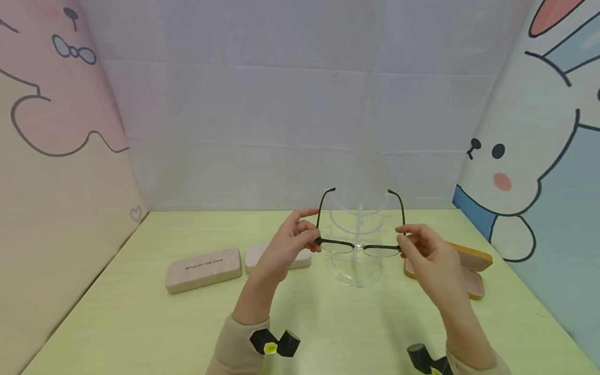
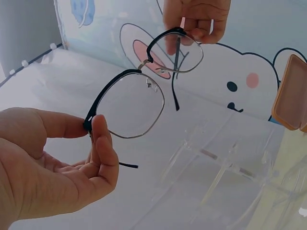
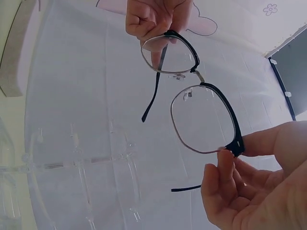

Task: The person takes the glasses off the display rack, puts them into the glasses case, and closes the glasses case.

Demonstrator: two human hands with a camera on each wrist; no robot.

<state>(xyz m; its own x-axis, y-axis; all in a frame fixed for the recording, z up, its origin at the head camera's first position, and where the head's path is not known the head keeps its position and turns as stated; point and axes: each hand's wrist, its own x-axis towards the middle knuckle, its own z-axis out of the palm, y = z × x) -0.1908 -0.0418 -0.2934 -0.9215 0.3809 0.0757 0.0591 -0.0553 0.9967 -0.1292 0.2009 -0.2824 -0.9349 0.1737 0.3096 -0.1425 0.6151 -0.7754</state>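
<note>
A pair of eyeglasses (image 1: 358, 246) with black brow bars, thin metal lower rims and clear lenses is held up in the air, its black temples unfolded and pointing away from me. At the left hinge corner my left hand (image 1: 292, 240) pinches the frame between thumb and fingers. My right hand (image 1: 431, 260) pinches the opposite corner in the same way, its grip seen close in the right wrist view. Behind the glasses in the head view stands a clear plastic eyewear stand (image 1: 360, 224) with curved arms, partly seen through the lenses.
A pale glasses case (image 1: 203, 270) with printed lettering lies on the left of the yellow-green table (image 1: 140, 323). Another whitish case (image 1: 300, 259) sits partly behind the left hand. To the right, an orange-yellow case (image 1: 475, 258) lies opened, partly covered by the right hand.
</note>
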